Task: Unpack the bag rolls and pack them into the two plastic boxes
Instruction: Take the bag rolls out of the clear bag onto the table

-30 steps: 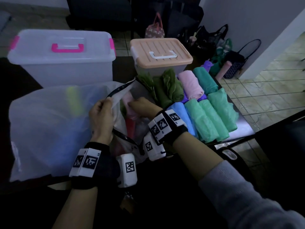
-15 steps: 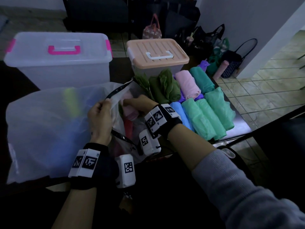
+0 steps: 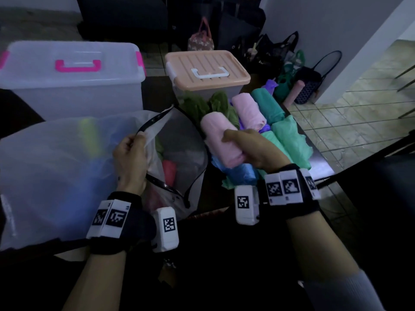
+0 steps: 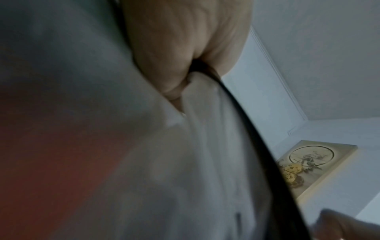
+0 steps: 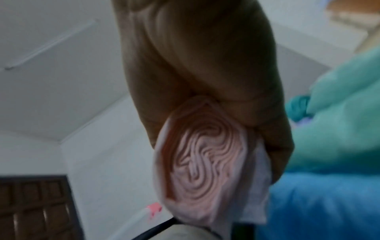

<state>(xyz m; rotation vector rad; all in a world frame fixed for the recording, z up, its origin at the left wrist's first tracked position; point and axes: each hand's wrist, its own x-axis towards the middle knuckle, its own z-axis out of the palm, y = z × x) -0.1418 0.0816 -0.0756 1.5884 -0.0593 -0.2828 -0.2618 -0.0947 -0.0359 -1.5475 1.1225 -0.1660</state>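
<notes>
Left hand (image 3: 129,158): pinching the black-trimmed rim of the big translucent bag (image 3: 56,176), holding the mouth open at near centre.
Right hand (image 3: 251,149): fingers wrapped round a pink roll (image 3: 219,140), carried just right of the bag mouth, above the blue roll (image 3: 238,173). Right wrist view shows its spiral end (image 5: 205,159) poking out of the fist.
Inside the bag: a red roll (image 3: 169,170) sits in the opening, more colours blur through the plastic.
Loose rolls: green, pink, teal and purple ones (image 3: 265,117) crowd the table's right side, right up to its right edge (image 3: 323,153).
Boxes: clear box with pink handle (image 3: 74,79) far left, peach-lidded box (image 3: 206,68) far centre, both lids on.
Open room: dark tabletop strip (image 3: 155,90) between the boxes.
Off the table: handbags (image 3: 310,81) on the floor against the far right wall.
</notes>
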